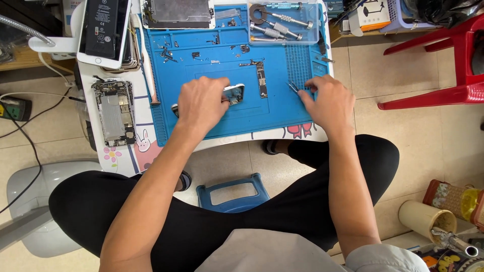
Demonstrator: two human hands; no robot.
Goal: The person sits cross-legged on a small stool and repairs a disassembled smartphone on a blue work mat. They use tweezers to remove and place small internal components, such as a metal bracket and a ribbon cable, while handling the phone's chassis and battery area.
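1. The left hand (201, 103) grips a small phone part (234, 93) on the blue repair mat (282, 113).
2. The right hand (327, 100) closes on tweezers (293, 87), beside the logic board (262, 80).

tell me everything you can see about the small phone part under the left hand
The small silver-edged phone housing lies flat near the middle of the blue rubber work mat. Only its right end shows, with a rounded pale rim and greyish inner parts; the rest is hidden under the left hand, whose fingers rest on it. A narrow dark circuit board lies just to its right, apart from it. Finer detail is too small to tell.
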